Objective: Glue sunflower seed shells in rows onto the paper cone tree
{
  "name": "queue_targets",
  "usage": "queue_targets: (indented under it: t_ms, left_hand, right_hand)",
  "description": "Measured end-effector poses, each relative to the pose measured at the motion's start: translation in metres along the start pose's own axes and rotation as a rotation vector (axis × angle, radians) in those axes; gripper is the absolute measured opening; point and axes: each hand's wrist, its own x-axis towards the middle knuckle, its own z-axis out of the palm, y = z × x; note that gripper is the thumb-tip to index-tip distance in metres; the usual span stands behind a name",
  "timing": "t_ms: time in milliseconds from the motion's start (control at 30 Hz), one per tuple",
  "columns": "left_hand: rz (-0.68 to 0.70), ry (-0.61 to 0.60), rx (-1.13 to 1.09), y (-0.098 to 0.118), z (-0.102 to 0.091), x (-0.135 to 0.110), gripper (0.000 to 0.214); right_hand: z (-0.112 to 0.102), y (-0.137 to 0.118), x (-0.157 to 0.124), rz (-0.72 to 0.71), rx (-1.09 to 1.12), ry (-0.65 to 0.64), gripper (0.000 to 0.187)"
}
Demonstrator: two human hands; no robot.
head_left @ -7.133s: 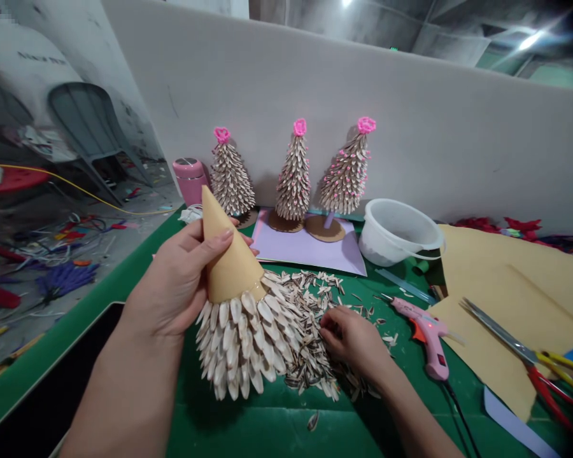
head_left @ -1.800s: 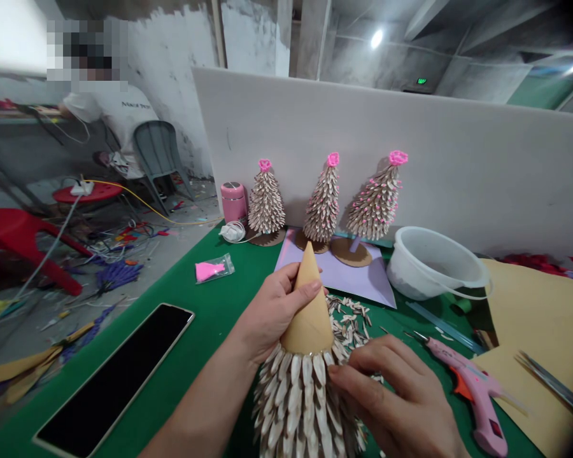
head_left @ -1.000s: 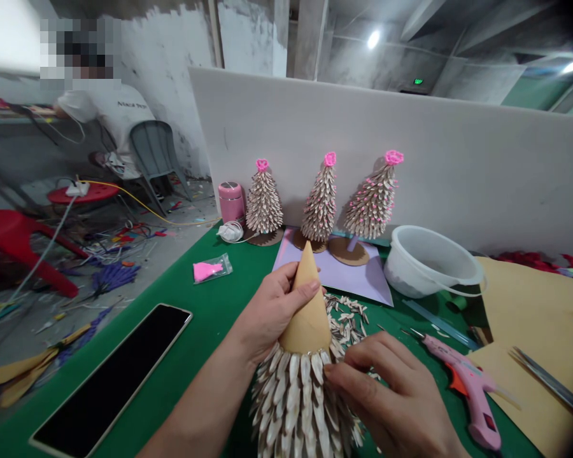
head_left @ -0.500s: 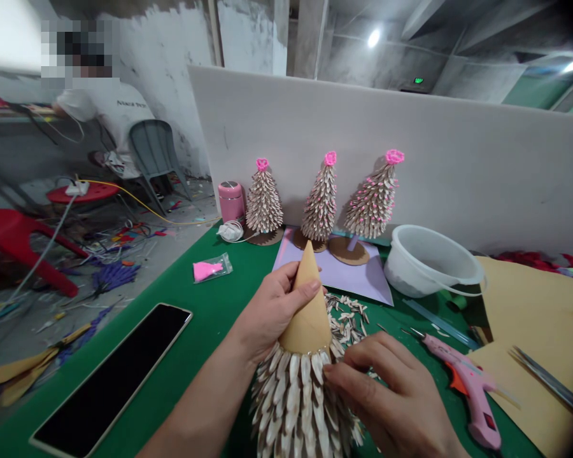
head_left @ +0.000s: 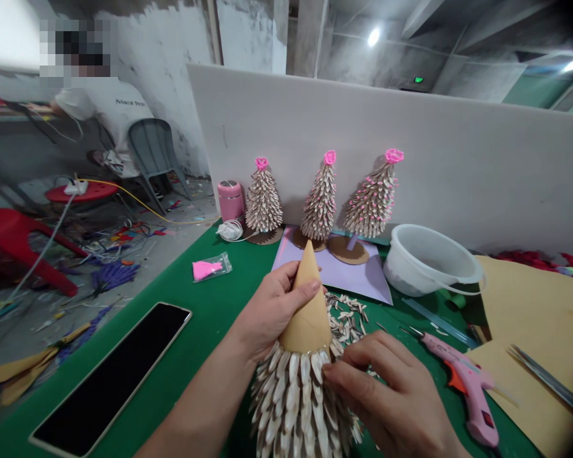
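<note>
My left hand (head_left: 267,312) is wrapped round the bare upper part of a tan paper cone (head_left: 308,312). Rows of pale sunflower-seed shells (head_left: 291,401) cover the cone's lower half. My right hand (head_left: 391,394) has its fingers curled, and its fingertips press on the top row of shells at the cone's right side. Whether it pinches a shell is hidden. A pile of loose seed shells (head_left: 346,315) lies on the green table (head_left: 210,312) just behind the cone.
Three finished seed trees with pink tops (head_left: 321,197) stand on a lilac sheet (head_left: 344,277) by the white board. Nearby are a white bowl (head_left: 430,261), a pink glue gun (head_left: 463,381), scissors (head_left: 544,375) on tan paper, a phone (head_left: 109,375), a pink cup (head_left: 232,200). Another person sits far left.
Since seven seconds ago my right hand left the loose shell pile and came to the cone's top shell row. Over the last second both hands barely move.
</note>
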Motion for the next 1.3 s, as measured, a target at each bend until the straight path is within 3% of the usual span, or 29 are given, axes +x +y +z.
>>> queue_targets:
  t_ms: [900, 1100, 1300]
  left_hand:
    - [-0.005, -0.019, -0.001, 0.000, 0.000, -0.001, 0.027]
    - [-0.006, -0.046, -0.065, 0.000, -0.003, 0.001, 0.027]
    - [-0.018, -0.100, -0.146, -0.002, -0.006, 0.004, 0.027]
  right_hand:
    - [-0.002, -0.003, 0.007, -0.029, 0.004, -0.025, 0.014]
    - [-0.016, -0.002, 0.001, 0.060, 0.101, 0.042, 0.022]
    - [-0.031, 0.002, -0.008, 0.411, 0.227, 0.411, 0.018]
